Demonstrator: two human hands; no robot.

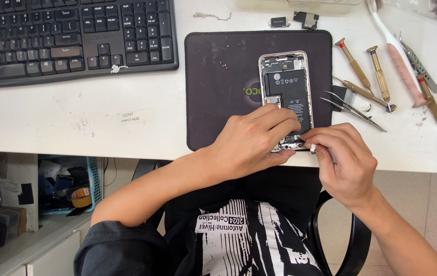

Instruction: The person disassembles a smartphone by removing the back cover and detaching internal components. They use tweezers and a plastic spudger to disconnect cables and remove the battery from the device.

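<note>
White table [75,117], seen from above; a dark work mat [218,92] is laid near its front edge. An opened phone [286,87] with its back off is placed on the mat's right half, black battery [291,94] exposed, lower end toward the person.

Left hand [251,143] is laid over the phone's lower end, fingers [279,120] curled across the battery's lower part, pressing the phone down rather than closed round it. Right hand [343,161] is held just beside the phone's bottom right corner; thumb and forefinger are pinched narrow on a small white part [313,148] at the frame edge. What the part is cannot be told, too small.

Right of the mat, on the table: tweezers [354,110] just beside the mat edge, several brass-handled screwdrivers [366,71], a white and pink toothbrush [395,48]. A second pair of tweezers [418,64] is seen further right.

Black keyboard [70,36] at upper left, well apart from the mat. Two small dark phone parts [292,20] are left just above the mat. Below the table at left, a blue basket [93,179] of odds and ends is visible.
</note>
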